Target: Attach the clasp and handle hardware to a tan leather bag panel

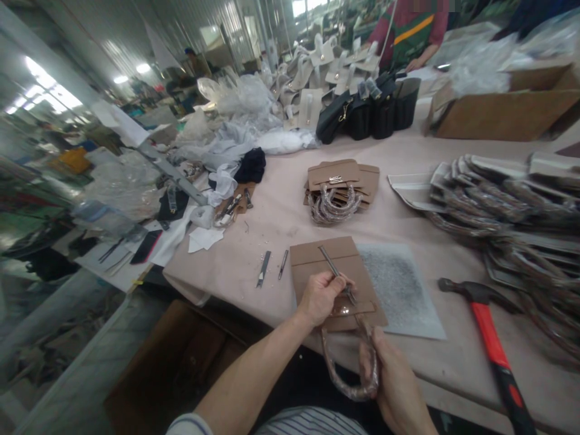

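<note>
Brown bag panel (pixel 312 257) lies near the edge of the desk (pixel 276 208) in the head view; wrapped handle (pixel 348 391) seems already joined, but work looks unfinished. Left hand (pixel 324 296) grips metal rod (pixel 328 259); right hand (pixel 394 368) clamps the handle. Similar panels (pixel 324 173) lie stacked beyond.

Beyond the brown bag panel (pixel 351 266) and to its left, we can pass freely over bare tablecloth (pixel 285 202); straight beyond the panel, a stack of handled panels (pixel 335 172) blocks us. Just left lie two slim metal tools (pixel 263 269); well to its right, a claw hammer (pixel 490 332) obstructs us.
</note>
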Action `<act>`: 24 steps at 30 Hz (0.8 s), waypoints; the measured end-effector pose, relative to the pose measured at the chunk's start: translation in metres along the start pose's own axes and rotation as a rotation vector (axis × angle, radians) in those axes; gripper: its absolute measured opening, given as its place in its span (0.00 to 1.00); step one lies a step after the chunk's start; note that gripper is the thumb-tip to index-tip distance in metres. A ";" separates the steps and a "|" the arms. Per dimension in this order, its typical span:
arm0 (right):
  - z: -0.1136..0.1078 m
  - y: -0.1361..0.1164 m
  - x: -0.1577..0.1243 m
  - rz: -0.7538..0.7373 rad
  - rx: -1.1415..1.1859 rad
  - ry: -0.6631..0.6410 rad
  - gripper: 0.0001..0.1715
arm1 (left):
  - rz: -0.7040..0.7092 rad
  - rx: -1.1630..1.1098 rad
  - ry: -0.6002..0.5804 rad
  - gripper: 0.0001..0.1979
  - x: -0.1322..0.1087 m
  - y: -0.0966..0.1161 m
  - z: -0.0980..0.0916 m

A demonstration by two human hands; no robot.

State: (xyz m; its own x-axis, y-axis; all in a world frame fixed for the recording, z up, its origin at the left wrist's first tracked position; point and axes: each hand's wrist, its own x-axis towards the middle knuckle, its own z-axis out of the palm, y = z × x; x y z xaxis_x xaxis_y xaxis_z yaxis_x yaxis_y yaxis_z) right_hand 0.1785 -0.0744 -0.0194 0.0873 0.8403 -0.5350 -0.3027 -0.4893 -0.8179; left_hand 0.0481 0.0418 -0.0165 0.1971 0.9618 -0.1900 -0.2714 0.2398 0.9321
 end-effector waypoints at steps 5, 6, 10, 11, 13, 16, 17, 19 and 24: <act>-0.005 -0.019 0.003 -0.098 -0.047 0.013 0.34 | -0.047 -0.099 0.010 0.30 0.001 0.003 -0.003; -0.006 -0.023 0.005 -0.057 0.038 0.007 0.35 | -0.059 -0.110 -0.001 0.30 0.001 0.003 -0.004; -0.004 -0.041 0.014 0.054 0.229 -0.016 0.32 | -0.080 -0.144 -0.043 0.30 -0.002 0.009 -0.004; -0.001 -0.044 0.015 0.055 0.221 -0.025 0.31 | -0.075 -0.149 -0.047 0.30 -0.004 0.013 -0.003; 0.005 -0.047 0.015 0.040 0.171 -0.044 0.30 | -0.046 -0.140 -0.037 0.29 -0.008 0.022 0.000; 0.014 -0.043 0.014 -0.041 0.133 -0.082 0.28 | 0.001 -0.111 -0.012 0.28 -0.013 0.035 0.003; 0.015 -0.040 0.014 -0.067 0.136 -0.091 0.27 | 0.010 -0.109 -0.011 0.28 -0.015 0.038 0.003; 0.016 -0.032 0.015 -0.110 0.144 -0.107 0.26 | 0.025 -0.111 -0.028 0.28 -0.017 0.041 0.001; 0.010 -0.016 0.023 -0.149 0.114 -0.179 0.24 | 0.001 -0.182 -0.028 0.27 -0.023 0.040 -0.006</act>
State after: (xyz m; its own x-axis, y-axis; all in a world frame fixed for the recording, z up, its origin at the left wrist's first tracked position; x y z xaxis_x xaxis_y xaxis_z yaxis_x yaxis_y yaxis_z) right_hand 0.1759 -0.0452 -0.0167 -0.0277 0.9340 -0.3562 -0.4052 -0.3362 -0.8502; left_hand 0.0269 0.0296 0.0231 0.2220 0.9587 -0.1778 -0.4370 0.2609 0.8608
